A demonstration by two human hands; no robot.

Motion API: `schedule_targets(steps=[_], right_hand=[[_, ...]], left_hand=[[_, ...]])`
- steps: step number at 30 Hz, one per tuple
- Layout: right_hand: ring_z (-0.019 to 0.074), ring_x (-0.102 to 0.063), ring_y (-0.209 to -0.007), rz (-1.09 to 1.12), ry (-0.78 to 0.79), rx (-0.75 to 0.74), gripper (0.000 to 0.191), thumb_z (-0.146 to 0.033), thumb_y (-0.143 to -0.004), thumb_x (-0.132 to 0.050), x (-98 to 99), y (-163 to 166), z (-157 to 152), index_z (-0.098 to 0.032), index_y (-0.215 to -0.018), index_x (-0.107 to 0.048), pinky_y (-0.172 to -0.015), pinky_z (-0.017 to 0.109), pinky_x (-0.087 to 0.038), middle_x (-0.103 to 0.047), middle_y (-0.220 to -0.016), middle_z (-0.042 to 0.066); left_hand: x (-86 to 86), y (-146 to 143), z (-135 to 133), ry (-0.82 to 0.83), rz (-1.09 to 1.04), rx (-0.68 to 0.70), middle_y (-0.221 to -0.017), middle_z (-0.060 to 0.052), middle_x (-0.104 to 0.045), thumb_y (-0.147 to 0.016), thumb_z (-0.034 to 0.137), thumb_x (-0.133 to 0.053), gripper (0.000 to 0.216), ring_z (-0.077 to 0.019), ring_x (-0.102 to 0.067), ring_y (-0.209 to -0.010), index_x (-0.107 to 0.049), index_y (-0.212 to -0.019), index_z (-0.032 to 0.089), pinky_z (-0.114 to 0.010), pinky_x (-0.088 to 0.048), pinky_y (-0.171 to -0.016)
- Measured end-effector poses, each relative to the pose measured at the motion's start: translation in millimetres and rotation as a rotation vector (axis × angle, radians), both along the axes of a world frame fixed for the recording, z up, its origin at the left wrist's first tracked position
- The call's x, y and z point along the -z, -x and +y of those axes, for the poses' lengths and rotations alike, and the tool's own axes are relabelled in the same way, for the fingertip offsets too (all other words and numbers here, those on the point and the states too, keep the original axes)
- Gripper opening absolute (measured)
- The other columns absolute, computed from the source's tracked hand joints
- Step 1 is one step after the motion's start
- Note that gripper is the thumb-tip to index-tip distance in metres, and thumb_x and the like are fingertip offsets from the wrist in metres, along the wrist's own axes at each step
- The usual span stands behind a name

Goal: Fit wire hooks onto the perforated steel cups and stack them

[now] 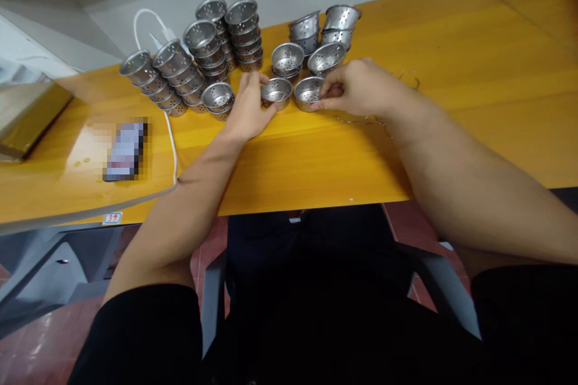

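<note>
My left hand [250,105] curls its thumb and fingers around the left side of a small perforated metal cup [282,96] on the table. Just right of it sits a second perforated cup [304,94]. The fingers of my right hand [345,89] are closed at that cup's right rim; whether something small is also between them is hidden. Behind these two stand more such cups [288,57], some nested in pairs. Left of my left hand is another short stack [218,98]. Thin strands [383,125] lie beside my right wrist.
Tall stacks of nested metal cups [244,30] stand at the back left of the yellow table [289,162]. A blurred-out phone [125,150], a white cable [170,144] and a box [36,114] lie to the left. A partition [180,0] rises behind.
</note>
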State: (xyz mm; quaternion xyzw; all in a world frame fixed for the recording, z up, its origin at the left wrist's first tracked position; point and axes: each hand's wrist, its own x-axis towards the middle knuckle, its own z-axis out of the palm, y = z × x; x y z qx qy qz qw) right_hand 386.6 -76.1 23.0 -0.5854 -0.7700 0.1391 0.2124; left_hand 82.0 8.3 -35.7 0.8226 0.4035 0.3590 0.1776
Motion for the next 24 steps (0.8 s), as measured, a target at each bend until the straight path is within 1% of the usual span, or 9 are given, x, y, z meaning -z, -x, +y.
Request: schedule_targets(steps=[2, 5, 8, 12, 14, 16, 19, 21, 24], right_hand=[[0.0371, -0.078, -0.097, 0.032, -0.013, 0.01, 0.036, -0.059, -0.099, -0.106, 3.5, -3.0, 3.3, -0.034, -0.095, -0.08, -0.1, 0.06, -0.067, -0.084, -0.092, 0.007], [0.0376, -0.078, -0.092, 0.046, -0.03, 0.032, 0.035, -0.053, -0.096, -0.109, 7.4, -4.7, 7.7, -0.032, -0.095, -0.081, -0.097, 0.061, -0.067, -0.083, -0.091, 0.006], [0.0349, -0.077, -0.091, 0.06, -0.04, 0.027, 0.029, -0.039, -0.097, -0.108, 8.5, -3.9, 9.9, -0.03, -0.094, -0.081, -0.096, 0.057, -0.066, -0.081, -0.089, 0.006], [0.0294, -0.071, -0.084, 0.049, -0.04, 0.049, 0.024, -0.028, -0.097, -0.105, 6.0, -1.9, 8.9, -0.027, -0.094, -0.081, -0.09, 0.052, -0.062, -0.083, -0.091, 0.008], [0.0271, -0.068, -0.081, 0.045, -0.035, 0.058, 0.025, -0.031, -0.097, -0.106, 3.5, -0.5, 6.7, -0.027, -0.096, -0.082, -0.087, 0.049, -0.06, -0.084, -0.093, 0.009], [0.026, -0.067, -0.079, 0.05, -0.037, 0.063, 0.026, -0.037, -0.098, -0.106, 0.2, 1.1, 3.6, -0.027, -0.099, -0.081, -0.086, 0.048, -0.06, -0.085, -0.094, 0.008], [0.0275, -0.068, -0.082, 0.077, -0.074, 0.047, 0.023, -0.042, -0.103, -0.1, -5.5, 3.5, -1.6, -0.028, -0.103, -0.082, -0.088, 0.048, -0.062, -0.085, -0.096, 0.009], [0.0295, -0.07, -0.085, 0.114, -0.093, 0.043, 0.018, -0.041, -0.106, -0.095, -8.9, 5.0, -4.6, -0.028, -0.103, -0.082, -0.091, 0.05, -0.064, -0.085, -0.098, 0.01], [0.0307, -0.071, -0.088, 0.164, -0.088, 0.039, 0.014, -0.039, -0.109, -0.088, -11.9, 6.6, -7.4, -0.028, -0.102, -0.082, -0.096, 0.051, -0.065, -0.084, -0.102, 0.012]], left_hand=[[2.4, -1.6, 0.6, 0.018, -0.021, -0.013, -0.154, -0.016, -0.069, -0.097, 0.021, -0.101, 0.051, -0.0334, -0.081, -0.129, -0.066, -0.135, 0.026, -0.058, -0.07, -0.126], [6.0, -3.8, 2.7, 0.042, -0.057, -0.011, -0.151, -0.015, -0.069, -0.106, 0.032, -0.095, 0.04, -0.0278, -0.081, -0.112, -0.068, -0.135, 0.028, -0.058, -0.075, -0.116], [7.9, -5.2, 4.0, 0.067, -0.081, 0.012, -0.155, -0.015, -0.069, -0.113, 0.04, -0.088, 0.032, -0.0279, -0.081, -0.117, -0.07, -0.137, 0.029, -0.058, -0.076, -0.117], [1.6, -5.0, -0.4, 0.104, -0.087, 0.021, -0.158, -0.016, -0.069, -0.112, 0.042, -0.088, 0.032, -0.0294, -0.082, -0.12, -0.071, -0.136, 0.029, -0.059, -0.077, -0.116], [-8.2, -2.9, -5.6, 0.095, -0.068, 0.027, -0.156, -0.016, -0.07, -0.112, 0.045, -0.087, 0.031, -0.0305, -0.083, -0.12, -0.071, -0.133, 0.029, -0.06, -0.076, -0.116], [-23.1, 1.5, -11.6, 0.048, -0.043, 0.03, -0.154, -0.015, -0.072, -0.111, 0.051, -0.085, 0.031, -0.0334, -0.082, -0.125, -0.072, -0.129, 0.031, -0.062, -0.073, -0.121], [-50.8, 13.4, -19.5, -0.073, -0.02, -0.009, -0.15, -0.012, -0.075, -0.107, 0.06, -0.084, 0.031, -0.0391, -0.076, -0.137, -0.072, -0.124, 0.038, -0.068, -0.068, -0.129], [-66.6, 24.5, -21.9, -0.158, 0.02, -0.06, -0.145, -0.009, -0.077, -0.105, 0.061, -0.084, 0.028, -0.0413, -0.072, -0.142, -0.071, -0.122, 0.043, -0.072, -0.065, -0.132], [-75.1, 42.3, -18.0, -0.23, 0.076, -0.151, -0.146, -0.008, -0.076, -0.099, 0.061, -0.089, 0.036, -0.0448, -0.063, -0.149, -0.069, -0.126, 0.049, -0.078, -0.056, -0.138]])
